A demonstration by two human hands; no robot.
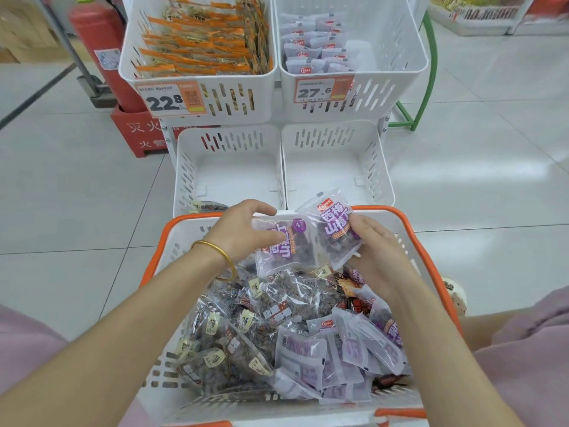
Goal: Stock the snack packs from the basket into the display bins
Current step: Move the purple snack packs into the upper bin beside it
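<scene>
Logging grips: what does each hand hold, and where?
Left hand: purple pack, left edge. Right hand: second pack, right edge.

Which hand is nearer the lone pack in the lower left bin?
Left. The left hand, gripping one purple pack, is beside the lone pack; the right hand, gripping another purple pack, is farther right.

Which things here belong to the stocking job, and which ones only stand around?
Job: basket; left hand holding one purple pack; right hand holding another purple pack; lower bins; upper purple-pack bin.
Around: fire extinguisher; red stand; green frame.
</scene>
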